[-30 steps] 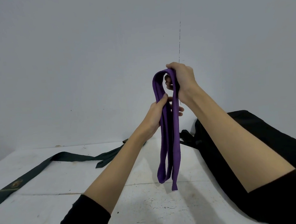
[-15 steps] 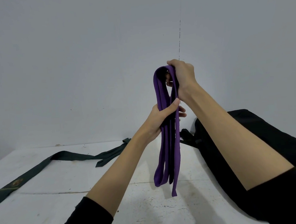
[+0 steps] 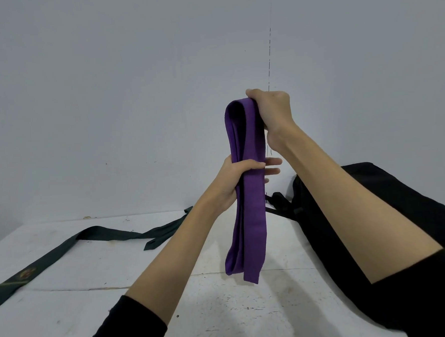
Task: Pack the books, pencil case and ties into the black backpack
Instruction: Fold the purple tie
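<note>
A purple tie (image 3: pixel 250 213), folded into a long loop, hangs upright above the table. My right hand (image 3: pixel 272 110) grips its top fold. Lower down, my left hand (image 3: pixel 239 179) is wrapped around the middle of the hanging layers, thumb across the front. The tie's ends dangle just above the white table (image 3: pixel 95 319). A dark green tie (image 3: pixel 98 237) with a crest lies stretched out on the table at the left. The black backpack (image 3: pixel 390 210) lies at the right, partly behind my right forearm. No books or pencil case are in view.
A plain grey wall rises behind the table. The backpack's straps (image 3: pixel 281 203) lie on the table beside the hanging tie.
My left hand has slid down the purple tie, and the tie's flat face has turned toward me. The right hand stays at the top fold.
</note>
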Motion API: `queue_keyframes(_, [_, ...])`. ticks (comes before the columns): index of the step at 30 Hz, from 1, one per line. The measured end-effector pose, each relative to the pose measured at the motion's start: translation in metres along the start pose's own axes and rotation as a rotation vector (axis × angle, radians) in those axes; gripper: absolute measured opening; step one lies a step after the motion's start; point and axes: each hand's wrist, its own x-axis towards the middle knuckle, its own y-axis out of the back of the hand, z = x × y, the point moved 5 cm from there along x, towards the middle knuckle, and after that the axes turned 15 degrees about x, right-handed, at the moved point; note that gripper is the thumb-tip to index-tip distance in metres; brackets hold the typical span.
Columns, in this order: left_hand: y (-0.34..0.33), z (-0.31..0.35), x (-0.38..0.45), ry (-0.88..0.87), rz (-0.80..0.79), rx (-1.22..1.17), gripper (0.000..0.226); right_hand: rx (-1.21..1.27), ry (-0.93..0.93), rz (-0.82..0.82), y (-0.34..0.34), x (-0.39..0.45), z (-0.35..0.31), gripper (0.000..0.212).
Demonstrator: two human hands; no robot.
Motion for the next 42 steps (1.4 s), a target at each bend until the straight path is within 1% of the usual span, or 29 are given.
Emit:
queue_keyframes(3, [-0.002, -0.002, 0.001, 0.003, 0.034, -0.002, 0.018, -0.026, 0.016, 0.016, -0.001, 0.0, 0.001, 0.045])
queue_keyframes(6, [-0.003, -0.006, 0.001, 0.021, 0.064, -0.007, 0.013, -0.071, 0.07, 0.024, -0.002, 0.001, 0.002, 0.05])
queue_keyframes(11, [-0.006, -0.008, -0.001, 0.075, 0.002, -0.118, 0.021, -0.064, 0.119, 0.011, -0.001, 0.002, 0.005, 0.052])
queue_keyframes(14, [-0.006, -0.006, 0.0, 0.094, -0.039, -0.191, 0.02, -0.035, 0.035, -0.04, -0.002, 0.0, 0.006, 0.052])
queue_keyframes(17, [-0.007, -0.003, 0.001, 0.088, -0.091, -0.206, 0.019, -0.013, -0.094, -0.095, -0.005, -0.006, 0.014, 0.044])
queue_keyframes(19, [-0.005, -0.004, 0.002, 0.086, -0.113, -0.195, 0.02, 0.113, -0.146, -0.133, -0.003, -0.006, 0.02, 0.038])
queue_keyframes(21, [-0.003, -0.008, 0.001, 0.096, -0.143, -0.197, 0.022, 0.303, -0.201, -0.199, -0.001, -0.006, 0.02, 0.034])
queue_keyframes(23, [-0.003, -0.012, 0.0, 0.106, -0.179, -0.197, 0.022, 0.38, -0.237, -0.245, 0.0, -0.006, 0.017, 0.031])
queue_keyframes(25, [-0.003, -0.015, -0.001, 0.113, -0.195, -0.185, 0.021, 0.34, -0.209, -0.239, 0.001, -0.008, 0.016, 0.029])
queue_keyframes(28, [-0.004, -0.022, -0.001, 0.134, -0.213, -0.193, 0.022, 0.246, -0.117, -0.2, 0.0, -0.009, 0.012, 0.027])
queue_keyframes(32, [-0.001, -0.049, -0.004, 0.193, -0.24, -0.076, 0.022, 0.222, -0.029, -0.162, -0.001, -0.004, 0.002, 0.012])
queue_keyframes(34, [-0.001, -0.063, -0.008, 0.219, -0.245, -0.067, 0.02, 0.218, 0.019, -0.146, -0.002, -0.003, -0.002, 0.007])
queue_keyframes(38, [-0.002, -0.086, -0.019, 0.299, -0.248, -0.164, 0.011, 0.274, 0.066, -0.09, 0.0, -0.001, -0.005, 0.006])
queue_keyframes(41, [-0.005, -0.104, -0.026, 0.363, -0.291, -0.333, 0.009, 0.333, 0.075, -0.064, 0.001, 0.003, -0.01, 0.006])
queue_keyframes(42, [-0.005, -0.11, -0.027, 0.375, -0.31, -0.393, 0.012, 0.341, 0.084, -0.059, 0.0, 0.005, -0.013, 0.006])
